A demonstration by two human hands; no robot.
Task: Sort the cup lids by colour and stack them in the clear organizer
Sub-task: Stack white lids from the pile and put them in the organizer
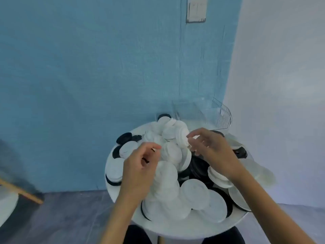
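A heap of white cup lids point(171, 152) and black cup lids point(199, 166) covers a round white table point(168, 229). The clear organizer point(193, 110) stands at the table's far edge against the blue wall, and I see no lids inside it. My right hand point(209, 147) pinches the edge of an upright white lid point(182, 138) near the top of the heap. My left hand point(140, 166) hovers over white lids at the left of the heap with curled fingers; a lid edge may be between its fingertips, but blur hides it.
A wire basket point(223, 117) sits right of the organizer. Translucent lids point(263, 173) hang over the table's right edge. A wooden bar point(21, 191) and another white surface point(7, 205) are at the far left. My dark-clothed knees point(135, 235) are under the table.
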